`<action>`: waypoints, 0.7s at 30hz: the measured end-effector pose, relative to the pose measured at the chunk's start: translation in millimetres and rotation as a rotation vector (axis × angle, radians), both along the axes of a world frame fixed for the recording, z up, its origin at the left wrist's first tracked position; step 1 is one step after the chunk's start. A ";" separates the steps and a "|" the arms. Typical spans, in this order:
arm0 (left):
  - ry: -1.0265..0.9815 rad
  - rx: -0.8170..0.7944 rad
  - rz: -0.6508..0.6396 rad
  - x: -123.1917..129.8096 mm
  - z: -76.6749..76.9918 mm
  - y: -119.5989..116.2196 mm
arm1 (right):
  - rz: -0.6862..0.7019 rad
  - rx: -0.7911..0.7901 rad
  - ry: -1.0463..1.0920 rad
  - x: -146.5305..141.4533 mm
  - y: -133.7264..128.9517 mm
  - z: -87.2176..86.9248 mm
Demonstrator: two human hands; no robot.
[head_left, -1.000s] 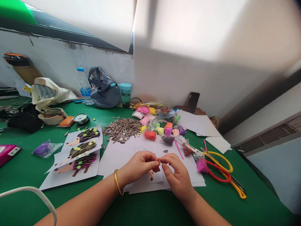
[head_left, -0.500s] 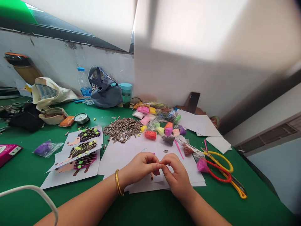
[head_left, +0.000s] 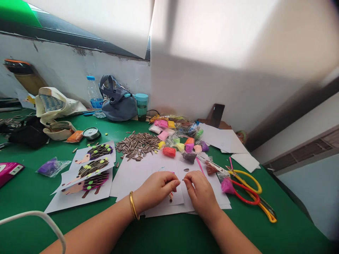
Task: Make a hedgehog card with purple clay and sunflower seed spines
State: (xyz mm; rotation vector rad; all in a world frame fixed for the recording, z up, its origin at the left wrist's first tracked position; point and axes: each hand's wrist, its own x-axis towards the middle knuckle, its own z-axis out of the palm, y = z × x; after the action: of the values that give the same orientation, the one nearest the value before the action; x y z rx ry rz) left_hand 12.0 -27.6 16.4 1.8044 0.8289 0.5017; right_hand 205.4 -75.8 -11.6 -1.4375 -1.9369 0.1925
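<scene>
My left hand [head_left: 159, 187], with a gold bangle [head_left: 134, 205] at the wrist, is closed with thumb against curled fingers; what it holds, if anything, is hidden. Just across a narrow gap, my right hand [head_left: 200, 190] pinches a tiny dark bit between thumb and forefinger, too small to name. Both hover over white paper sheets [head_left: 132, 180]. Partly behind my left hand, a small clay piece with a dark brown tip [head_left: 171, 199] lies on the top sheet. One loose sunflower seed [head_left: 186, 169] rests on the paper beyond my right hand.
Striped sunflower seeds [head_left: 141, 144] are heaped beyond the paper, beside bagged coloured clay [head_left: 168, 152]. Scissors with red and yellow handles [head_left: 245, 192] lie right. Seed-covered hedgehog pictures [head_left: 92, 169] sit left. A white cable [head_left: 39, 214] curves at the front left.
My hands, touching at the fingertips before, have come slightly apart. A tiny dark bit now shows at my right fingertips.
</scene>
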 end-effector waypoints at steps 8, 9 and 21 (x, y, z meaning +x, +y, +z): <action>0.352 0.577 0.199 -12.3 -8.8 23.8 | -0.077 -0.116 -0.230 28.6 5.7 -15.3; 0.372 0.603 0.209 -13.9 -11.2 26.7 | -0.073 -0.117 -0.234 29.8 3.9 -16.2; 0.417 0.623 0.235 -16.5 -19.7 33.4 | -0.089 -0.097 -0.508 30.3 -29.8 -9.5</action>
State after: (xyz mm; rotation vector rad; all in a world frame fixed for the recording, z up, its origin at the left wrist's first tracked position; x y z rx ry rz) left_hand -4.5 5.8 -3.3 2.4490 1.2813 0.5861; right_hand 235.7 -105.6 -21.1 -1.7594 -2.2783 -0.1372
